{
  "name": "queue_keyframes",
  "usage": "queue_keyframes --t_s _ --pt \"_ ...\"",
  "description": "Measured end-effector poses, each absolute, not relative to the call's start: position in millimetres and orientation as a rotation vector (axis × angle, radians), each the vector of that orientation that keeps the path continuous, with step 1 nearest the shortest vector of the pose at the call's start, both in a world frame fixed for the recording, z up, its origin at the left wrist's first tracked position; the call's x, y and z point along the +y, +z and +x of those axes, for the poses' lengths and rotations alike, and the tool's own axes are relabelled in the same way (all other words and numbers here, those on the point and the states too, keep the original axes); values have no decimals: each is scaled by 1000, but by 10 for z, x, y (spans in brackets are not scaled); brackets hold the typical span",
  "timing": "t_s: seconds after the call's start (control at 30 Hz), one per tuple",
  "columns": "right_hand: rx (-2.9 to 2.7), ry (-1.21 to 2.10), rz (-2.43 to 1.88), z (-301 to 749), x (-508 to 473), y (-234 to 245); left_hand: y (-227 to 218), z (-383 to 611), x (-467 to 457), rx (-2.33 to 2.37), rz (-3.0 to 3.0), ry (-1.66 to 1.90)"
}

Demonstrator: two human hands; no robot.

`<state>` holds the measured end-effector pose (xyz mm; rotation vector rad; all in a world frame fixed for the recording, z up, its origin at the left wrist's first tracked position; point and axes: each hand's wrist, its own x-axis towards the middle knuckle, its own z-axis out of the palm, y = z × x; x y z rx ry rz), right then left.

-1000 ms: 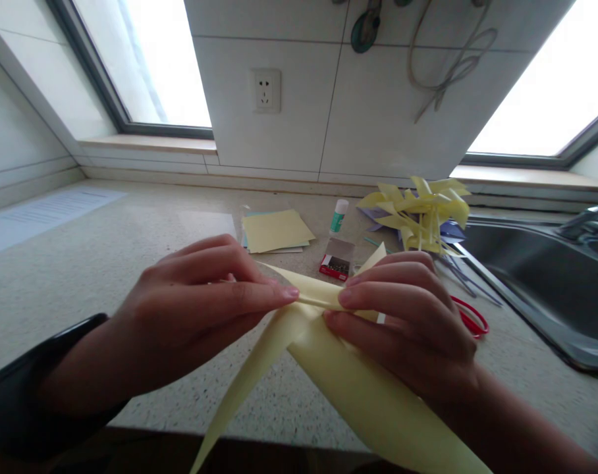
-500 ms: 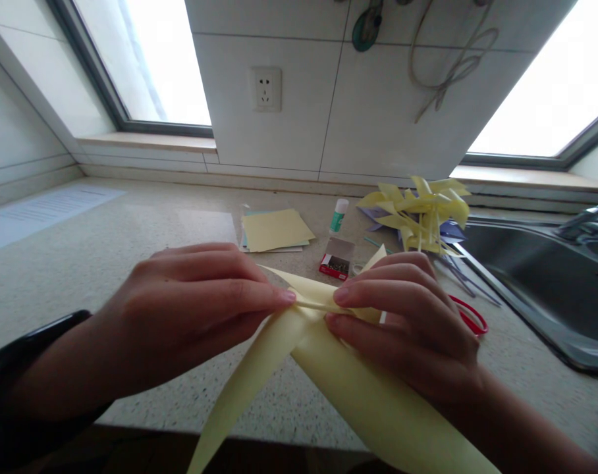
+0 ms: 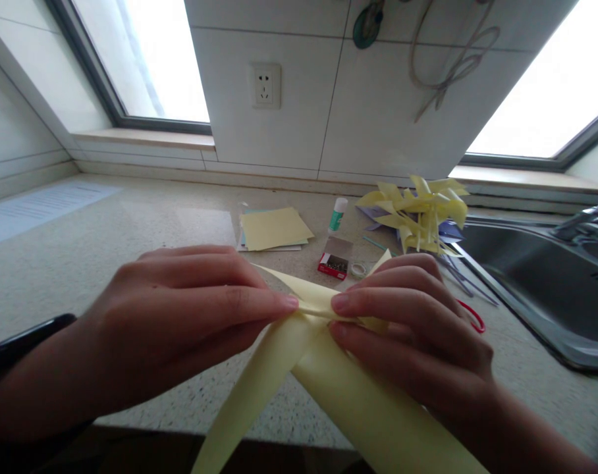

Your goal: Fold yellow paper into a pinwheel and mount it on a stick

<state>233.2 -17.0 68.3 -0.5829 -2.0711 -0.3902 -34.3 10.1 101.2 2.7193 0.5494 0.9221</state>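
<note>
Between my hands is a yellow paper pinwheel (image 3: 348, 382), its curled blades hanging toward me over the counter's front edge. My left hand (image 3: 195, 303) pinches the folded paper at its centre between thumb and fingers. Just to the right, my right hand (image 3: 407, 322) grips the same folds, thumb below and fingertips above. Whether a pin or stick sits in the centre is hidden by the fingers. Behind the paper lie a small red box of pins (image 3: 334, 264) with its lid up and a roll of clear tape (image 3: 358, 270).
A glue stick (image 3: 337, 214) stands behind the pin box, left of several finished yellow pinwheels (image 3: 420, 210). Paper squares (image 3: 274, 229) are stacked at the back. Red-handled scissors (image 3: 474, 316) lie partly behind my right hand. A steel sink (image 3: 541, 283) is at right, a printed sheet (image 3: 42, 207) at left.
Both hands keep their pinch on the pinwheel. My right hand has shifted slightly right and down, covering more of the red handle, and the tape roll shows more fully.
</note>
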Motion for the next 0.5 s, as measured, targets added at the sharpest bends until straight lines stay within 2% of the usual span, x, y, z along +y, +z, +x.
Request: queue_keyframes --t_s 0.5 --pt "-1951 -401 -547 2271 -139 643 1009 -305 26 649 2668 988"
